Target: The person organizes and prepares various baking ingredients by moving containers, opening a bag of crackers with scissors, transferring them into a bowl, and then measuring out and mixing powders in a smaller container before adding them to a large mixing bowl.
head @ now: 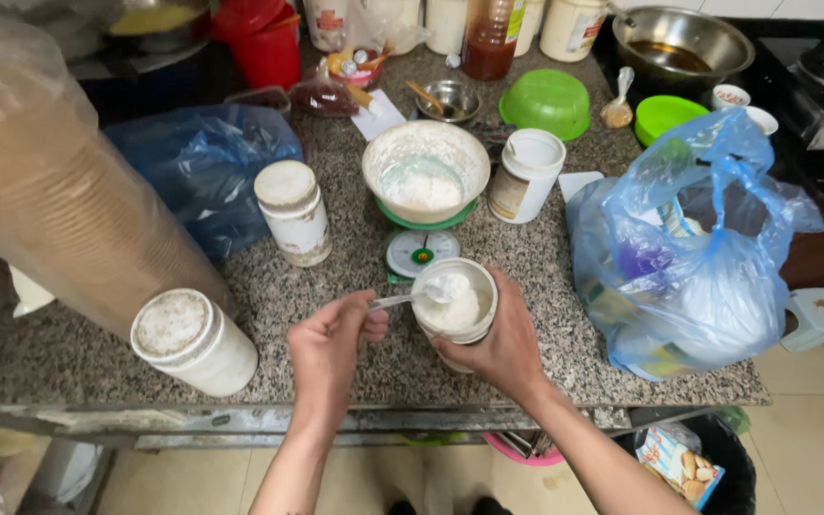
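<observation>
Spooning white powder from a jar, just below the scale (422, 252).
Left hand (331, 345) pinches a spoon (422, 294) over the jar (455, 310); right hand (503, 348) wraps the jar, near the counter's (69, 358) front edge.

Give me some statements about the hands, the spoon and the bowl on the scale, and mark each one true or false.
1. The left hand holds a spoon heaped with white powder. True.
2. The right hand rests flat on the counter. False: it grips an open white jar.
3. The bowl stands on a green scale. True.
4. The bowl is empty. False: white powder lies inside.
</observation>
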